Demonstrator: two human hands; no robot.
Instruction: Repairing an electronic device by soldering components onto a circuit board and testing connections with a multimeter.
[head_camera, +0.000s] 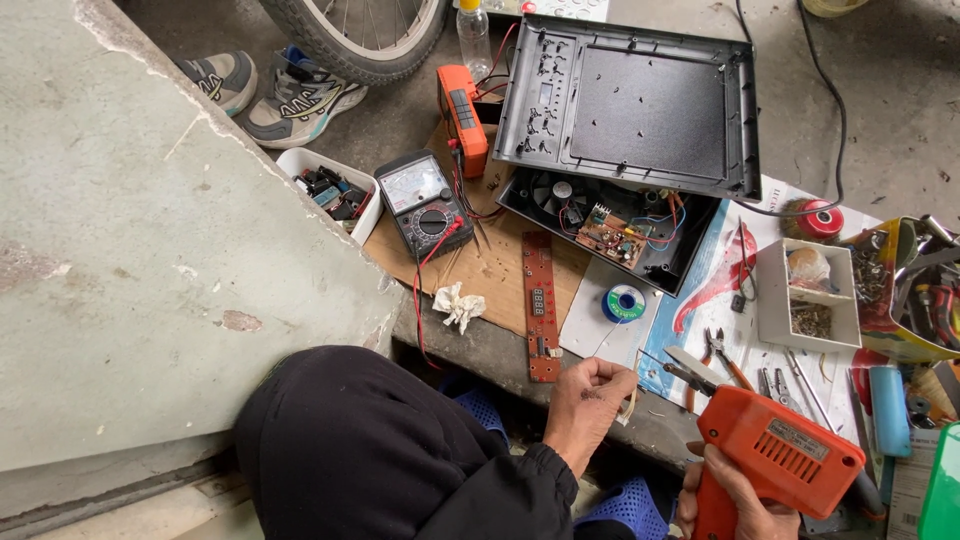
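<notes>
Two hands are busy here, and the job looks about halfway through to me. The right hand (735, 495) is wrapped tight around the grip of an orange soldering gun (775, 455), tip pointing up-left toward the left hand (592, 400), which is pinching something thin between thumb and fingers, maybe a wire or a bit of solder, too small to tell. Both sit at the near edge of the work area, just past the person's knee.

What looks done: the black appliance case (610, 225) is already opened, its lid (632, 100) propped up behind it, fan and small brown circuit board (610, 238) exposed. A long red display board (540, 305) is out and lying on the cardboard sheet (495, 265) just in front of the hands. Still left, I'd say: the actual joint, since the tip isn't touching any board yet, and everything has to go back in the case.

Around it: a solder spool (624, 302) beside the red board, an analog multimeter (425, 200) with its leads trailing, an orange meter (462, 115) behind it, a crumpled tissue (458, 303), pliers (722, 362) near the gun, and a white parts tray (808, 295) off to the right.
</notes>
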